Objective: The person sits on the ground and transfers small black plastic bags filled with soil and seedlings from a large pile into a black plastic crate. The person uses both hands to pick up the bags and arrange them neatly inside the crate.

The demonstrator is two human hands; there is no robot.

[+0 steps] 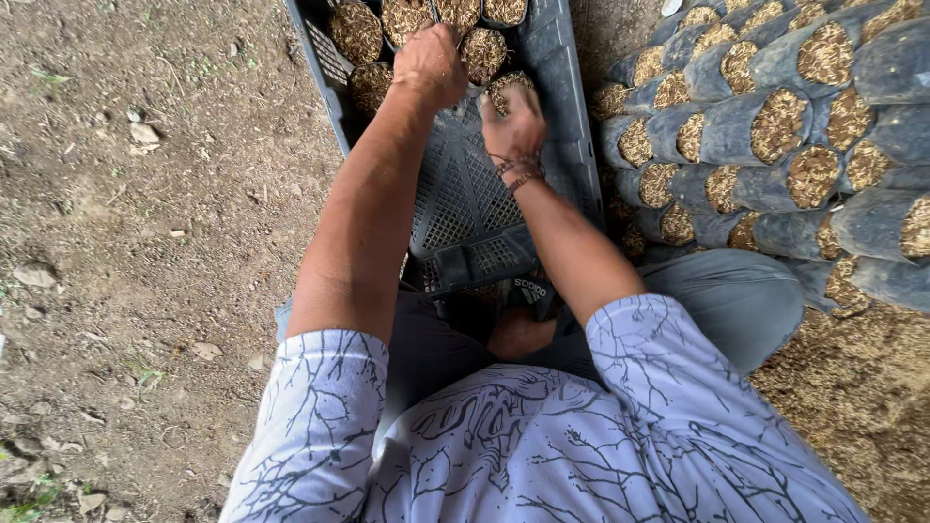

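Filled bags (417, 29) in crate's (465, 194) far end, stacked bags (775, 126) right of crate

Stack of dark filled grow bags (775, 126) lying on side at right, husk mix (852, 387) spreading below, bare dirt ground (145, 242) w/ pebbles sitting left.

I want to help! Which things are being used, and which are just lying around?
In use:
- grey crate
- filled bags in the crate
- left hand on one bag
- right hand on another

Lying about:
- stacked bags beside the crate
- stones on the dirt
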